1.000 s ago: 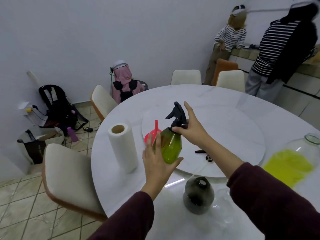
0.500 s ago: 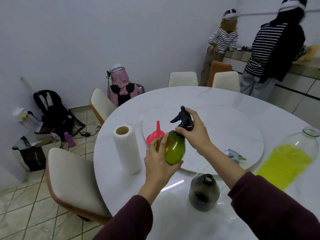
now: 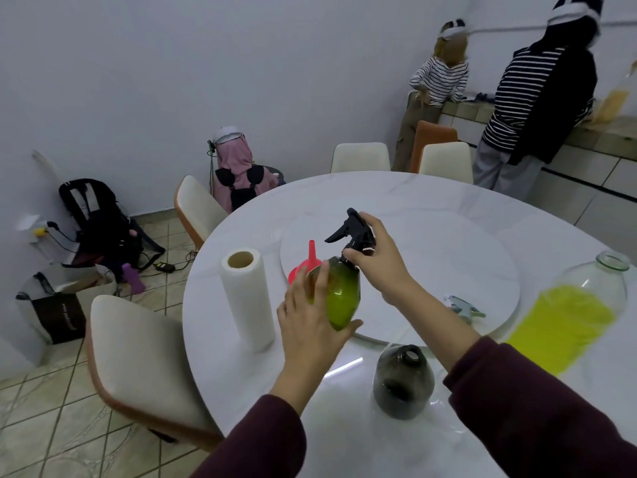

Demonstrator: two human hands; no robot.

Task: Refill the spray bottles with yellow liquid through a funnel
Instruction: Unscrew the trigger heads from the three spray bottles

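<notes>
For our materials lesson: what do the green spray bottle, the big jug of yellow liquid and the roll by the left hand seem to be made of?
Green spray bottle: probably tinted translucent plastic, glossy, with highlights; its black trigger head looks like matte plastic.
Big jug: clear, likely glass, judging by the thick greenish rim; plastic is possible.
Roll: soft white paper, matte, round a tan cardboard-like core.

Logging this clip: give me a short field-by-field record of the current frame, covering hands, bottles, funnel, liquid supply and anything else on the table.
left hand: holds the body of the green spray bottle, lifted off the table
right hand: grip on the black trigger head at the bottle's neck
second bottle: dark, head off, neck open, standing near the table's front edge
loose sprayer head: lying on the turntable
funnel: red, spout up, behind the green bottle
liquid supply: glass jug, partly full of yellow liquid
other: paper towel roll, upright
</notes>
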